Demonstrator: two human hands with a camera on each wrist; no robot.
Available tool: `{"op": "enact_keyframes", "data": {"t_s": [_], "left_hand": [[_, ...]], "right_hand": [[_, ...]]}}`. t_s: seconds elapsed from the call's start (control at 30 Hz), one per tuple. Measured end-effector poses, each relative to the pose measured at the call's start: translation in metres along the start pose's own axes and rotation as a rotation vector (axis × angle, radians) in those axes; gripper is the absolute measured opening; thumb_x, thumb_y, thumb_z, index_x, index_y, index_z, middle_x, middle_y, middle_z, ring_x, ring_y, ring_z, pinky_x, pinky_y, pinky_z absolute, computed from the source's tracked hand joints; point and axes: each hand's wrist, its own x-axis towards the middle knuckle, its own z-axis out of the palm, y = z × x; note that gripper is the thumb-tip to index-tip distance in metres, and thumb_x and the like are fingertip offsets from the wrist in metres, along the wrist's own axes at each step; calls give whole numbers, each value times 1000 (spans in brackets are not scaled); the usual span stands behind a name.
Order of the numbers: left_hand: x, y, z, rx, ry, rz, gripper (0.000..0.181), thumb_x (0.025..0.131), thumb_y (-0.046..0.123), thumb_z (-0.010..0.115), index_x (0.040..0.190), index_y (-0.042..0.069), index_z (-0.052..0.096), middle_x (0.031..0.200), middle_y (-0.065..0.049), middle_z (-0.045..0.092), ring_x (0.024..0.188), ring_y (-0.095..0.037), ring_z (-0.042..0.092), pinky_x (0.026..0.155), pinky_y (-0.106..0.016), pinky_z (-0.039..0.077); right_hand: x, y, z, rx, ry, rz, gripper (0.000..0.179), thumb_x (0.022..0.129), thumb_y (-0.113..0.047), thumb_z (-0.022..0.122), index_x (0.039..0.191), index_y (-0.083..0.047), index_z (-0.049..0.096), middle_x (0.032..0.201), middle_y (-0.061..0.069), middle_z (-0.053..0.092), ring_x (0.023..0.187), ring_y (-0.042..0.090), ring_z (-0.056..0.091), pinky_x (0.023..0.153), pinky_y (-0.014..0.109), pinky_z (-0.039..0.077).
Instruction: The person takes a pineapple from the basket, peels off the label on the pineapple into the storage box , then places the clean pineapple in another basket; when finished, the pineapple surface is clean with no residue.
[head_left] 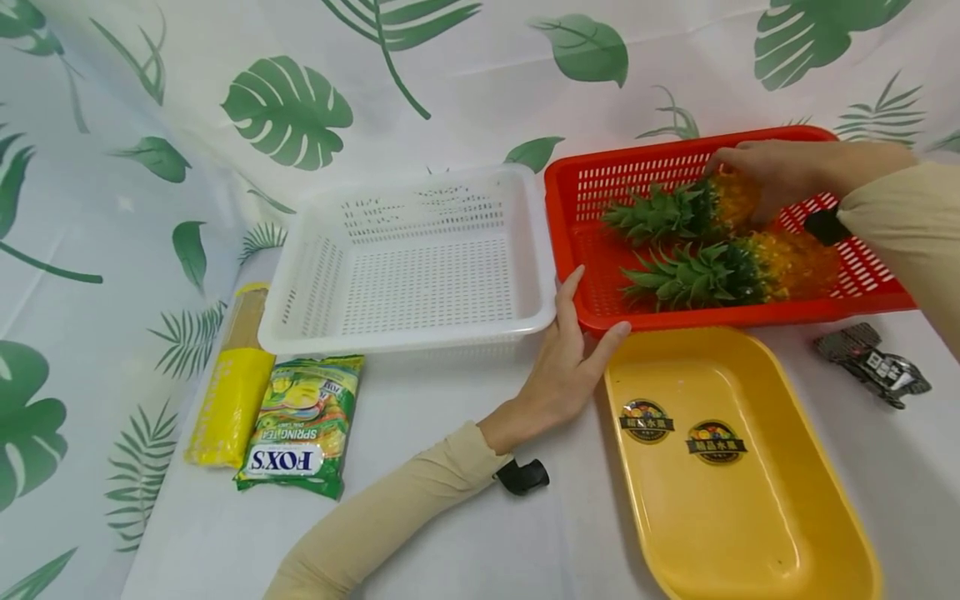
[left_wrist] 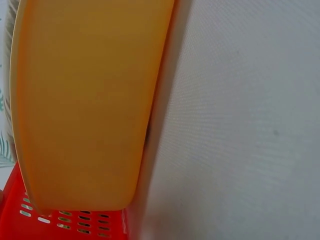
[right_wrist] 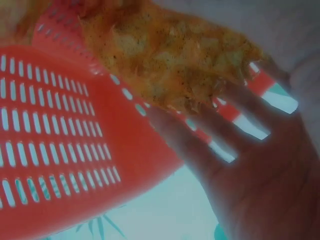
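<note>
Two pineapples lie side by side in a red slotted basket, leafy crowns toward the left. My right hand grips the farther pineapple by its orange body; in the right wrist view the fingers spread along the fruit. Nearer to me is the other pineapple, which the right hand does not hold. With index finger and thumb extended, my left hand rests at the red basket's near left corner, beside the white basket. Its remaining fingers are mostly hidden.
A yellow tray with two round stickers stands in front of the red basket. To its right lies a dark toy car. On the left are a green Fox's candy bag and a yellow-wrapped cylinder. Leaf-patterned cloth rises behind.
</note>
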Motion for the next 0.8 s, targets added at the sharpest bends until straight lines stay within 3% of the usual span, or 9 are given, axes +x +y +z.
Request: {"op": "enact_keyframes", "data": {"t_s": [0.3, 0.43, 0.5, 0.67, 0.8], "left_hand": [[3, -5, -1, -4, -11, 7, 82, 106, 40, 56, 166, 15, 7, 166, -15, 35, 152, -23, 36, 126, -33, 24], [-3, -2, -6, -6, -30, -13, 77, 108, 37, 51, 167, 15, 5, 168, -16, 29, 153, -25, 36, 126, -35, 26], [-9, 1, -9, -32, -51, -16, 74, 110, 31, 49, 167, 15, 4, 169, -15, 27, 151, -24, 38, 124, -37, 29], [-29, 14, -24, -75, -125, -74, 71, 111, 25, 49, 167, 13, 7, 158, -12, 42, 138, -17, 52, 112, -30, 45], [-46, 32, -50, -22, -248, -147, 57, 110, 32, 50, 161, 14, 29, 150, -5, 48, 126, -12, 57, 101, -26, 51]], "right_hand": [[-5, -14, -5, -71, 46, -28, 89, 75, 4, 90, 146, 10, 37, 138, 42, 39, 125, 62, 41, 98, 74, 46], [-14, -39, -10, -77, 89, -26, 86, 81, 3, 86, 152, 6, 38, 147, 41, 35, 132, 63, 37, 98, 73, 46], [-23, -58, -11, -88, 134, -35, 81, 85, 1, 84, 152, 6, 40, 150, 40, 35, 134, 62, 37, 98, 72, 46], [-47, -101, -9, -122, 296, -107, 70, 88, -8, 83, 149, -1, 50, 151, 34, 42, 133, 57, 44, 97, 71, 48], [-67, -126, -2, -136, 462, -183, 69, 83, -6, 88, 144, -6, 56, 145, 28, 50, 127, 52, 50, 94, 71, 50]]}}
